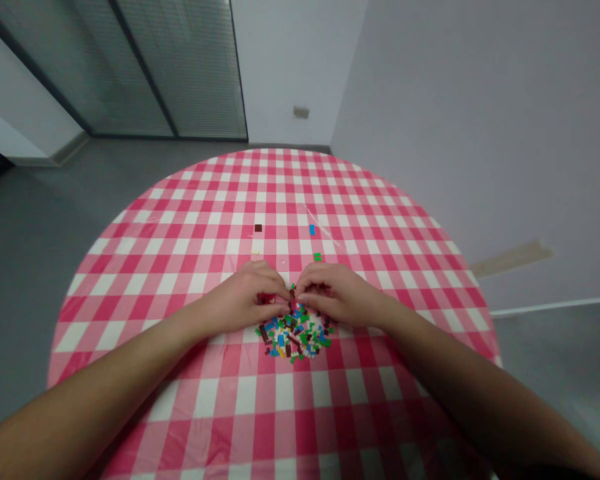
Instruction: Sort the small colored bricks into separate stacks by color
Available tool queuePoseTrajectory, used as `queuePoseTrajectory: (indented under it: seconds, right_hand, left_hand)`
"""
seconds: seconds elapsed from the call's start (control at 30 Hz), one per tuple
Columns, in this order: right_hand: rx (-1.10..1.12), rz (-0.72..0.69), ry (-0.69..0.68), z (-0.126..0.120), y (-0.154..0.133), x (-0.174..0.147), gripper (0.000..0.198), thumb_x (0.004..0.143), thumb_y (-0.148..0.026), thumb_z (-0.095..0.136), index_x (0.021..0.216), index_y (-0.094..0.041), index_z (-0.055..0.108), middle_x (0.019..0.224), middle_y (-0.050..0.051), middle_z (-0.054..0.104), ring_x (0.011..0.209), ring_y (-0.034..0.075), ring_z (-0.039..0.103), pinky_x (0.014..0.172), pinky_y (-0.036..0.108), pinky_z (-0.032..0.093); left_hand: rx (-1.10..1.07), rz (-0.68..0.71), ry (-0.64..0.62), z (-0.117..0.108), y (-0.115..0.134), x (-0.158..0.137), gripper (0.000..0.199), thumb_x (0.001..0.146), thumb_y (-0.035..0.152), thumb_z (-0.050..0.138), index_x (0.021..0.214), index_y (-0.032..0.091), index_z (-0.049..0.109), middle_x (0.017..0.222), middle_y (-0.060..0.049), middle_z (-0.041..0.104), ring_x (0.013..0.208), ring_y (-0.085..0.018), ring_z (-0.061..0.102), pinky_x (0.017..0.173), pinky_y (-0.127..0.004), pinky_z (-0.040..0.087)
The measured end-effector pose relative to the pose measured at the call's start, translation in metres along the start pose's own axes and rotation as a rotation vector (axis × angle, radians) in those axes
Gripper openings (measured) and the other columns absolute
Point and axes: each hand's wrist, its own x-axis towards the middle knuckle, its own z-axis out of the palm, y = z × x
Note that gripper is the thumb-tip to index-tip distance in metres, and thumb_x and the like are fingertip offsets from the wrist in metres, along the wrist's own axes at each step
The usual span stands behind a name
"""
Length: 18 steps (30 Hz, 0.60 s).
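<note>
A small heap of tiny building bricks [294, 339] in green, blue, brown, white and yellow lies on the checked tablecloth between my hands. My left hand [247, 297] rests at the heap's upper left, fingers curled and thumb bent in towards the index finger. Facing it from the upper right, my right hand [343, 295] has its thumb and fingers drawn together in the same way. The fingertips of both hands nearly meet above the far edge of the heap. Whatever they pinch is too small and too hidden to name.
Beyond my hands lie a dark brown brick [258, 228], a blue brick [312, 229] and a green piece [317, 257], apart from the heap. The round table [220, 427] wears a red-and-white checked cloth. A wall [480, 133] stands to the right, glass panels [195, 67] behind.
</note>
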Motion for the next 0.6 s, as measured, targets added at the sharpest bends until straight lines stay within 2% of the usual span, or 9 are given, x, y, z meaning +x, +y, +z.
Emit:
queuePoseTrajectory:
  seconds: [0.13,0.27,0.43,0.6]
  right_hand:
    - [0.245,0.199,0.243,0.011,0.007,0.004,0.013,0.089,-0.031,0.067,0.085,-0.019,0.07,0.073,0.001,0.069,0.064,0.013,0.062,0.061,0.027,0.048]
    - [0.526,0.347,0.299,0.021,0.009,0.009,0.019,0.081,-0.037,0.075,0.085,-0.02,0.067,0.067,0.0,0.069,0.059,0.013,0.065,0.058,0.027,0.053]
    - [0.712,0.355,0.344,0.023,0.006,0.011,0.033,0.07,-0.037,0.086,0.083,-0.022,0.059,0.066,-0.002,0.07,0.059,0.013,0.067,0.057,0.026,0.056]
    - [0.726,0.348,0.348,0.025,0.006,0.011,0.04,0.068,-0.04,0.09,0.08,-0.022,0.056,0.066,-0.001,0.071,0.06,0.013,0.069,0.056,0.025,0.056]
  left_hand:
    - [-0.022,-0.078,0.212,0.006,0.001,0.001,0.009,0.093,0.023,0.071,0.097,0.024,0.079,0.092,-0.003,0.08,0.087,-0.02,0.069,0.084,-0.038,0.051]
    - [-0.015,-0.1,0.329,0.011,0.002,0.002,0.004,0.09,0.022,0.076,0.092,0.022,0.08,0.088,-0.003,0.079,0.084,-0.02,0.069,0.081,-0.037,0.052]
    - [0.02,-0.098,0.408,0.014,0.004,0.004,0.005,0.088,0.02,0.079,0.083,0.021,0.077,0.081,-0.001,0.077,0.079,-0.019,0.068,0.077,-0.034,0.051]
    - [0.104,-0.079,0.472,0.014,0.004,0.004,0.006,0.09,0.024,0.077,0.087,0.02,0.075,0.084,-0.002,0.078,0.079,-0.019,0.069,0.078,-0.035,0.051]
